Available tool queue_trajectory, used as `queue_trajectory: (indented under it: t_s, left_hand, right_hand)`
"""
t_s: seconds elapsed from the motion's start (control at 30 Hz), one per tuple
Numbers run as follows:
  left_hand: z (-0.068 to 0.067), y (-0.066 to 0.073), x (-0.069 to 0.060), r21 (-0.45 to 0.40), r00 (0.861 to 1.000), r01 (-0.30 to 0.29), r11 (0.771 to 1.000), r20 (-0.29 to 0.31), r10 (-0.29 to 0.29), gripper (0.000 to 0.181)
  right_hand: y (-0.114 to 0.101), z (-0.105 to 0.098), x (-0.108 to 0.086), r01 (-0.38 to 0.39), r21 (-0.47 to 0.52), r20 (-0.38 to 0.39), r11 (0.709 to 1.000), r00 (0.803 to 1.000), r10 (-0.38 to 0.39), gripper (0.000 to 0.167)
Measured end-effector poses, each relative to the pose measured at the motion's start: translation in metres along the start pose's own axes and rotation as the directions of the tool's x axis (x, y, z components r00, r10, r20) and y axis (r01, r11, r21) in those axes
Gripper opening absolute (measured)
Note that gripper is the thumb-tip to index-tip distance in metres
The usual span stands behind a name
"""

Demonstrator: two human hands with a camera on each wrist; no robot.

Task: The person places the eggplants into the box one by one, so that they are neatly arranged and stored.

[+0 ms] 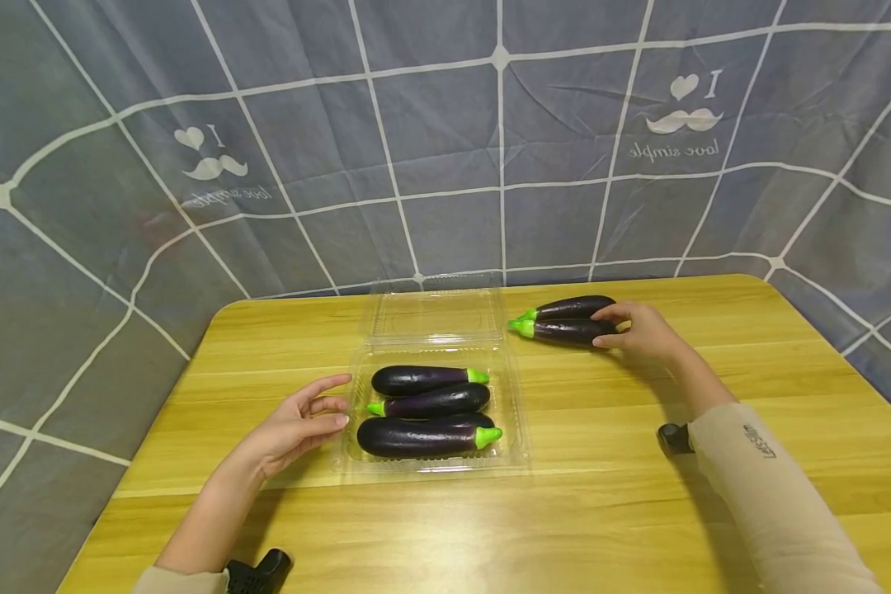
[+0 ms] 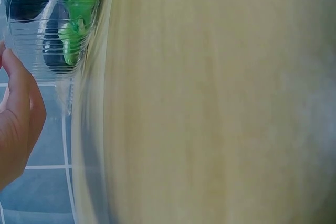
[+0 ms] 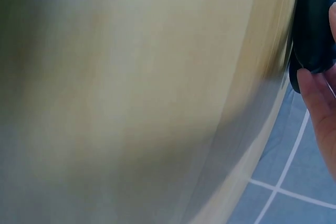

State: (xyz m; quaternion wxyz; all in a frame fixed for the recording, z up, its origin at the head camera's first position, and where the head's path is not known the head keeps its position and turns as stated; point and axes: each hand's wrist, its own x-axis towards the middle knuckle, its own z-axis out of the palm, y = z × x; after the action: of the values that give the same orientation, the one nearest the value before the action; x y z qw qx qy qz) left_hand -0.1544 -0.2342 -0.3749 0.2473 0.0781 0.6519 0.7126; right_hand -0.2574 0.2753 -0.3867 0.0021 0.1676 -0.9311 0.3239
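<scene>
Several dark purple eggplants (image 1: 431,402) with green stem ends lie side by side in a clear plastic clamshell container (image 1: 521,412), its lid (image 1: 436,313) folded back. My left hand (image 1: 297,425) is at the container's left side, fingers loosely bent and thumb apart, holding nothing; whether the fingertips touch the wall I cannot tell. At the back right, my right hand (image 1: 642,330) grips the rounded end of the nearer eggplant (image 1: 564,332) between thumb and fingers. Another eggplant (image 1: 575,307) lies right behind it. The right wrist view shows the fingers (image 3: 314,95) around the dark eggplant (image 3: 314,24).
Everything rests on a wooden table (image 1: 601,511) with rounded back corners. A grey curtain (image 1: 453,140) with white grid lines hangs behind and along the sides. Black wrist devices (image 1: 260,571) are worn at both cuffs.
</scene>
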Motion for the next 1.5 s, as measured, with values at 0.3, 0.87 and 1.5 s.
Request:
queue_trajectory:
  t_s: [0.3, 0.87, 1.5]
  left_hand:
    - [0.0, 0.002, 0.001, 0.019, 1.0, 0.0, 1.0, -0.006, 0.0, 0.064]
    - [-0.001, 0.001, 0.001, 0.025, 1.0, 0.001, 1.0, 0.0, -0.001, 0.064]
    - [-0.001, 0.001, 0.0, 0.027, 1.0, -0.004, 1.0, 0.013, 0.003, 0.067]
  right_hand:
    - [-0.005, 0.0, -0.006, 0.019, 0.008, -0.015, 1.0, 1.0, -0.019, 0.039]
    - [-0.02, -0.019, -0.014, 0.023, 0.006, -0.009, 1.0, 1.0, -0.023, 0.042]
    - [-0.035, -0.037, -0.023, 0.06, -0.017, -0.019, 0.998, 0.998, -0.061, 0.039]
